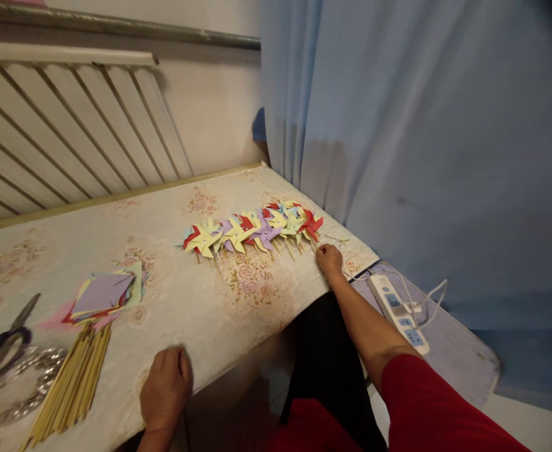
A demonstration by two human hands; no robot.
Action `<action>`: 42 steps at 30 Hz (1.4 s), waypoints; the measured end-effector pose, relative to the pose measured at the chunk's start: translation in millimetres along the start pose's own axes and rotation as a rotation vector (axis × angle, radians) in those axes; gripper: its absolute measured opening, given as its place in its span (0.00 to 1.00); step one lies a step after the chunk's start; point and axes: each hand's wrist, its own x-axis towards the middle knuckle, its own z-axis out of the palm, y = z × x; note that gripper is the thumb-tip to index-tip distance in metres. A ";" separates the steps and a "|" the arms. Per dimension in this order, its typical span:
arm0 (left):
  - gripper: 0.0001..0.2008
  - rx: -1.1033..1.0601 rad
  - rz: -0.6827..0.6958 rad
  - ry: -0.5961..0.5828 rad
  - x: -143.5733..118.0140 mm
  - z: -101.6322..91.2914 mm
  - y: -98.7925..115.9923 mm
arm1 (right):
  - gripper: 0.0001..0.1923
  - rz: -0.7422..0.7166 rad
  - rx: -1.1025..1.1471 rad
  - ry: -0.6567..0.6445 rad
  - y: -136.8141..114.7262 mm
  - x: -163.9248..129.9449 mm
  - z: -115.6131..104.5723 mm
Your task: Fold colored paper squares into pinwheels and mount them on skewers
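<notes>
A row of paper pinwheels point(235, 235) in yellow, purple, red and green lies on the flowered tablecloth, wooden sticks pointing toward me. At the right end of the row, my right hand point(329, 258) pinches the stick of a red pinwheel point(311, 225). My left hand point(166, 388) rests at the table's front edge, fingers curled into a fist, with nothing visible in it. Left of that hand lie a bundle of thin wooden sticks point(71, 386) and a stack of coloured paper squares point(103, 294).
Scissors point(9, 339) and a pile of small shiny pieces point(37, 383) sit at the far left. A power strip point(398, 312) with a white cable lies on a lower surface at right. Behind the table stand a radiator point(73, 119) and a blue curtain point(407, 144).
</notes>
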 end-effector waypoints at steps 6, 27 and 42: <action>0.11 -0.038 -0.030 -0.051 -4.0 -1.1 3.4 | 0.18 -0.044 0.030 -0.003 9.0 -11.2 1.0; 0.08 -0.554 -0.121 -0.218 -5.8 -10.0 -23.0 | 0.18 -0.368 0.321 -0.445 -108.0 -187.3 23.0; 0.06 -0.951 -0.263 -0.151 28.8 -7.0 -95.9 | 0.09 -0.652 0.358 -0.772 -257.2 -240.8 65.9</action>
